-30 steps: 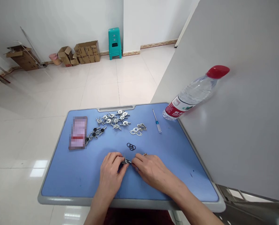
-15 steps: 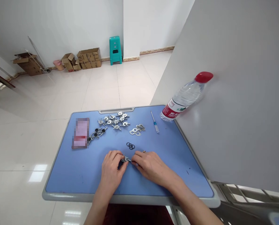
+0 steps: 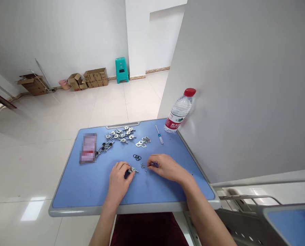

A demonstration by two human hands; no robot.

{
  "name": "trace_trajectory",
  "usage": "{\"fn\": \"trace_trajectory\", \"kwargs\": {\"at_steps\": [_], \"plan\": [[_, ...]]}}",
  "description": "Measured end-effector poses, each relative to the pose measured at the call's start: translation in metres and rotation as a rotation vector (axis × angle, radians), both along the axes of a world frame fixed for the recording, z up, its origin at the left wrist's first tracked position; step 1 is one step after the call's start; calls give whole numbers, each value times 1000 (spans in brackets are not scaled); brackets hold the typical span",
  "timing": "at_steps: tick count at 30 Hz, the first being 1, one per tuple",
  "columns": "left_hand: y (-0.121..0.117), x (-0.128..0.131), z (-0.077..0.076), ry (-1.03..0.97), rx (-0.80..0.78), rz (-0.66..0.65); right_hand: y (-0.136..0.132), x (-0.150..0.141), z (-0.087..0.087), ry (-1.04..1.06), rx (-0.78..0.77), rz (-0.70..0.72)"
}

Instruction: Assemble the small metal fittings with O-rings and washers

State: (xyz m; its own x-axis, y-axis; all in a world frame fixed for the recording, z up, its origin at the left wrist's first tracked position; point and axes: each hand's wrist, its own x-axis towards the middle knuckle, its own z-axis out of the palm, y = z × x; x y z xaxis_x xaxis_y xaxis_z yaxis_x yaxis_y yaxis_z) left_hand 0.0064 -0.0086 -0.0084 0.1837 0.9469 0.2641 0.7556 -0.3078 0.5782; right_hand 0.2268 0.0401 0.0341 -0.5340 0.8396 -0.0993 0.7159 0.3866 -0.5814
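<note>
My left hand (image 3: 121, 176) pinches a small metal flanged fitting (image 3: 133, 170) with a thin stem, just above the blue tabletop. To its right, my right hand (image 3: 165, 166) has its fingers curled in; a bluish bit shows between them, too small to name. Beside those fingertips lie several tiny metal pieces (image 3: 142, 165), perhaps screws. Black rubber rings (image 3: 137, 157) are grouped just beyond. Farther back sit flat metal gaskets (image 3: 142, 141) and a heap of similar metal fittings (image 3: 121, 135).
More fittings with black discs (image 3: 103, 147) lie by a blurred phone (image 3: 88, 148) on the left. A screwdriver (image 3: 159, 134) and a water bottle (image 3: 179, 111) stand along the right side, near a grey panel (image 3: 231, 102). The desk's rim (image 3: 96, 210) borders my lap.
My right hand has left the fitting and moved up and right, uncovering the tiny metal pieces. My left hand still holds the fitting. The camera view has shifted.
</note>
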Motion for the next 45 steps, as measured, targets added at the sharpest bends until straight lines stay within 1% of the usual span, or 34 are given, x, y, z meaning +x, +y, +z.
{"fn": "trace_trajectory", "kwargs": {"at_steps": [8, 16, 18, 21, 26, 30, 35, 45], "plan": [[-1, 0, -1, 5, -1, 8, -6, -11, -3, -68, 5, 35], [-1, 1, 3, 13, 5, 13, -8, -15, -11, -47, 83, 69], [-1, 1, 3, 15, 6, 12, -8, -14, -12, -19, 95, 69], [-2, 1, 3, 16, -3, 11, -9, -15, -14, 79, 116, 52], [-2, 1, 3, 21, -1, 12, -11, -26, -20, 221, 149, 57], [-1, 1, 2, 25, 16, 11, -13, -39, -29, 248, 200, 64], [-1, 2, 2, 35, 3, 12, -13, -48, -38, 217, 257, 105], [-2, 2, -1, 12, 12, 20, -11, -47, -32, 215, 209, 80]]}}
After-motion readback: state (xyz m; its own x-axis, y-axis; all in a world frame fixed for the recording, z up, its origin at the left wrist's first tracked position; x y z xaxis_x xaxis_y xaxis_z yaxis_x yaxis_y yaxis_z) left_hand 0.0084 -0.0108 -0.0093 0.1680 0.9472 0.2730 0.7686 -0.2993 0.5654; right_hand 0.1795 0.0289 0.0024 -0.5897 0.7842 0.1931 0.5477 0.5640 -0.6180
